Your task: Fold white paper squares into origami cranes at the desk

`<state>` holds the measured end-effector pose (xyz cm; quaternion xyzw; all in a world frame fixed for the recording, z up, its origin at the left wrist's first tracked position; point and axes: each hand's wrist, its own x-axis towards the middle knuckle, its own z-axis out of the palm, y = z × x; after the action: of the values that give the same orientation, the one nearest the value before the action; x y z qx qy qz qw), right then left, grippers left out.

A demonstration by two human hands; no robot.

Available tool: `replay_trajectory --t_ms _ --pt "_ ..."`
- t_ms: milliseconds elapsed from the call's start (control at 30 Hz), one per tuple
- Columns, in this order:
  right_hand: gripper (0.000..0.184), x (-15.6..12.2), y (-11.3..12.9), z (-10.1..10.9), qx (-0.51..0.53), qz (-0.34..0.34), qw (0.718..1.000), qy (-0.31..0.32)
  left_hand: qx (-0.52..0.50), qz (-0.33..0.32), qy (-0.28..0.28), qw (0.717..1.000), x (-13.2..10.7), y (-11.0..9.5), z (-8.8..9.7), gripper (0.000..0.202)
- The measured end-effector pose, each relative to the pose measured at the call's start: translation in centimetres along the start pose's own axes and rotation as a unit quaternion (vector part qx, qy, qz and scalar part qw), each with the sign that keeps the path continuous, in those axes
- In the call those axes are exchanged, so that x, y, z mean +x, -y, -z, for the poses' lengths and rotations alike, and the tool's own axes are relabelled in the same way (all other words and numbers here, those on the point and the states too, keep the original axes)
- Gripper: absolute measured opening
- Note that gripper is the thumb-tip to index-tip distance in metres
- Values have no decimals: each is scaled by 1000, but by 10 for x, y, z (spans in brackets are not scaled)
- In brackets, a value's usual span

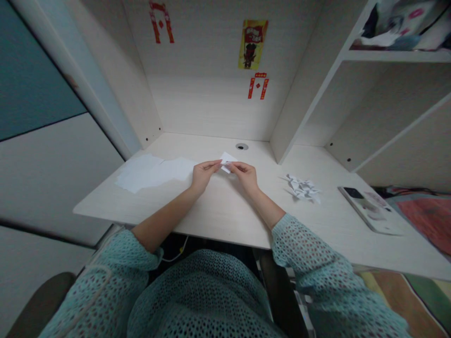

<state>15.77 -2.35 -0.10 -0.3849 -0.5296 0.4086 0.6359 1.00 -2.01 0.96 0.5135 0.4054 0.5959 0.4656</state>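
**Folded white paper slip [227, 162], pinched above the middle of the surface [221, 217].**
Left hand [203, 174] and right hand [245, 177] each nearly closed on it, fingertips gripping. Risk: uneven pulling could tear or crease it; a slip could drop it near the desk grommet [241, 146]. Loose white paper sheets [153, 172] lie left, crumpled paper scraps [302, 188] right; open surface remains before the near edge.
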Motion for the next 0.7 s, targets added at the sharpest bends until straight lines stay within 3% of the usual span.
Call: replay_trajectory --t_ms 267,700 --pt "27 -6 7 -5 -1 -13 1000 -24 23 -35 -28 999 -1 -4 1 26" --pt "28 -1 -7 -5 51 -54 997 -24 -24 9 -14 1000 1 1 0 33"
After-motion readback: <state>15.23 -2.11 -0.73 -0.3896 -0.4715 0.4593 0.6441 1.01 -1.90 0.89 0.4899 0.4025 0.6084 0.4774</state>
